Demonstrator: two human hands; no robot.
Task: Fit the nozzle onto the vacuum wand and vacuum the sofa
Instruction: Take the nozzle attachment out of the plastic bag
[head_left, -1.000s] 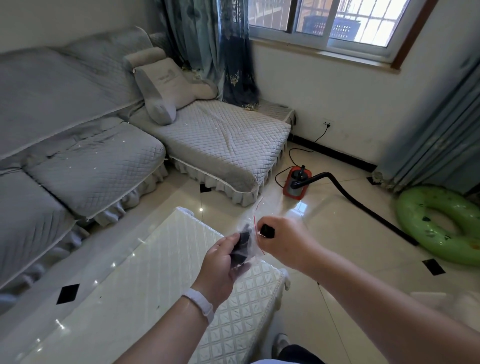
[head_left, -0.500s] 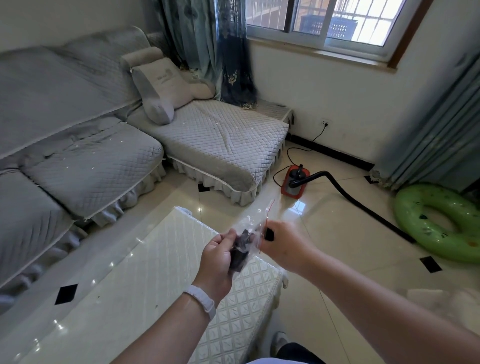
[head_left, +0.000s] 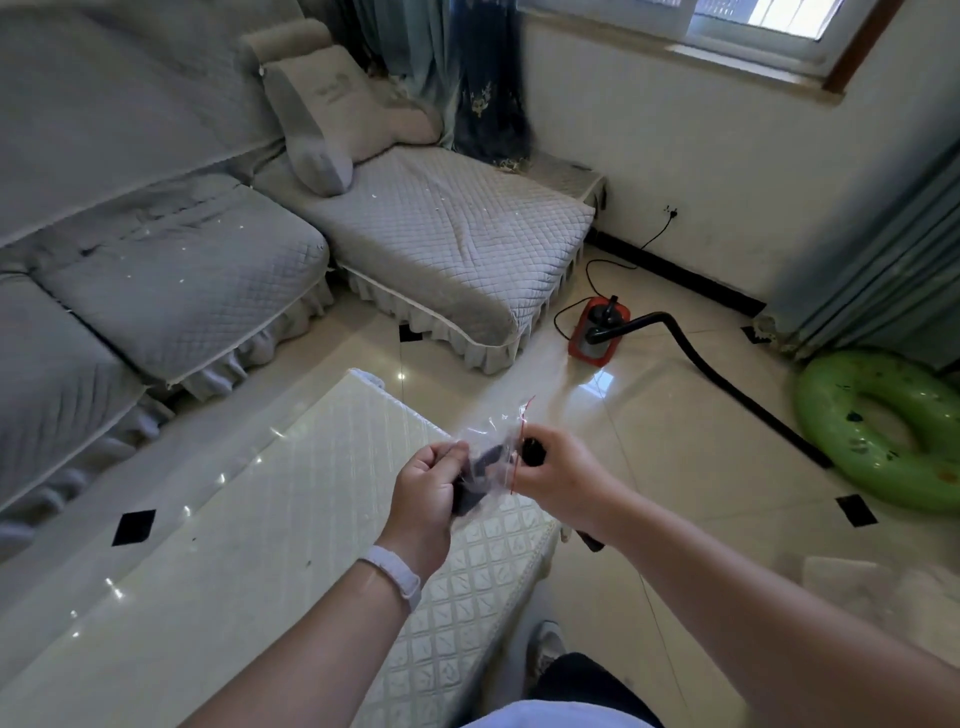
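Quilted matt grey cloth on sofa (head_left: 441, 234), floor tiles (head_left: 675, 457) glossy and smooth, table top (head_left: 234, 545) glossy with embossed white pattern, plastic bag (head_left: 491, 431) clear and crinkled, nozzle piece (head_left: 533, 452) matt black, swim ring (head_left: 831, 415) shiny green vinyl.

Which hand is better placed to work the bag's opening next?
Right, probably. The right hand is at the red-lined mouth of the bag, though it pinches a small black piece. The left hand grips the lower end round the dark parts inside, steadying it.
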